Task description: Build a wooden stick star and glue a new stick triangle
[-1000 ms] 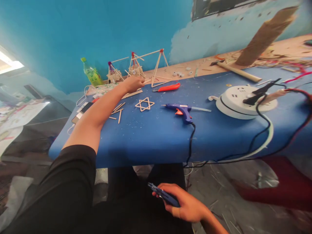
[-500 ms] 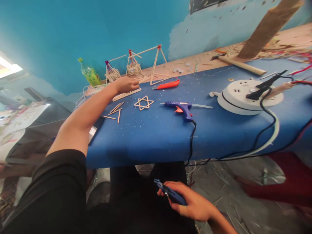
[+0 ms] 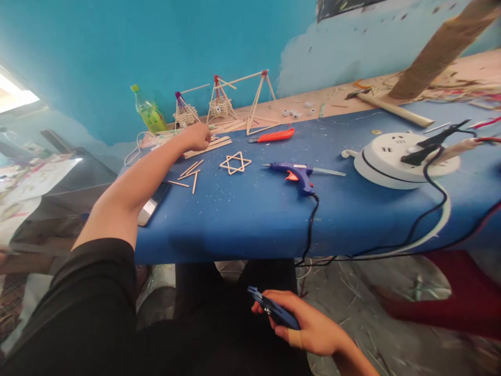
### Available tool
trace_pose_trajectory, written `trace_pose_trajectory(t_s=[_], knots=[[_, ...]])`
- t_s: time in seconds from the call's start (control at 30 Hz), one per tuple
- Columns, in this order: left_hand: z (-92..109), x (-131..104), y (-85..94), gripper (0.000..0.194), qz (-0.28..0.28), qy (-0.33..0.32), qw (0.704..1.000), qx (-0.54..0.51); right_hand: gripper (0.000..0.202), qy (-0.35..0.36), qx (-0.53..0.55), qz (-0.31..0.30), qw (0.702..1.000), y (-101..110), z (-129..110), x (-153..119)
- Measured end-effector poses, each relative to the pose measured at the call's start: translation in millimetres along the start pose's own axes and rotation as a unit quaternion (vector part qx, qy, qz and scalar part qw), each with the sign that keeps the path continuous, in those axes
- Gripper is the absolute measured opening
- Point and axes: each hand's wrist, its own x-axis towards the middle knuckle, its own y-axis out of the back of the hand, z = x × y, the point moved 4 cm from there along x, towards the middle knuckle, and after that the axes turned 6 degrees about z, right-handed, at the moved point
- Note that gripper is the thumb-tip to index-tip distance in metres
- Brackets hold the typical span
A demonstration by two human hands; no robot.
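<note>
My left hand [image 3: 198, 137] reaches across the table with its fingers curled down over a bundle of thin wooden sticks [image 3: 213, 147]; its fingertips are hidden. Low over my lap, my right hand [image 3: 307, 324] is wrapped round blue-handled pliers [image 3: 278, 313], their jaws pointing up and left. A six-pointed star of sticks [image 3: 235, 163] lies flat on the blue tabletop [image 3: 235, 219]. Left of it are several short cut sticks [image 3: 189, 175]. To the star's right rest a blue glue gun [image 3: 293, 171] and, farther back, a red utility knife [image 3: 276, 136].
Stick frames [image 3: 221, 104] with red tops stand by the wall beside a green-capped bottle [image 3: 151, 115]. A phone [image 3: 153, 204] lies at the left edge. At right are a round white power socket [image 3: 395, 162] with cables and a hammer [image 3: 399, 109].
My left hand has drawn back to the left over the stick bundle. The view has shifted slightly. My right hand stays in place with the pliers.
</note>
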Motion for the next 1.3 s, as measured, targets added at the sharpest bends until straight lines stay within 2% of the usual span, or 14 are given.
trace_pose_trajectory(t_s=[0.27, 0.47, 0.73, 0.9, 0.97, 1.1, 1.3], knots=[[-2.0, -21.1, 1.3, 0.038, 0.03, 0.045, 0.998, 0.01, 0.052, 0.016, 0.035, 0.004, 0.999, -4.0, -4.1, 2.2], [-19.0, -19.7, -6.5, 0.035, 0.03, 0.082, 0.996, 0.023, 0.054, 0.001, 0.042, 0.003, 0.999, -4.9, -2.6, -0.9], [-27.8, -18.9, -9.4, 0.035, 0.041, 0.111, 0.992, 0.037, 0.052, -0.011, 0.015, 0.002, 1.0, -2.5, -5.8, 0.7], [-26.6, -26.1, 0.5, 0.059, 0.088, 0.135, 0.986, 0.028, 0.057, -0.017, 0.017, -0.002, 1.0, -1.8, -4.9, -0.6], [-19.6, -29.3, 1.1, 0.056, 0.077, 0.115, 0.99, 0.017, 0.058, -0.009, 0.014, 0.0, 1.0, -1.4, -4.4, -1.1], [-5.4, -35.4, -5.0, 0.027, 0.01, 0.073, 0.997, 0.004, 0.057, -0.005, 0.022, -0.004, 1.0, -2.0, -4.1, -0.5], [-1.0, -33.5, -11.3, 0.033, -0.013, 0.091, 0.996, -0.002, 0.049, 0.001, 0.025, -0.022, 0.999, -8.6, -5.1, 5.2]])
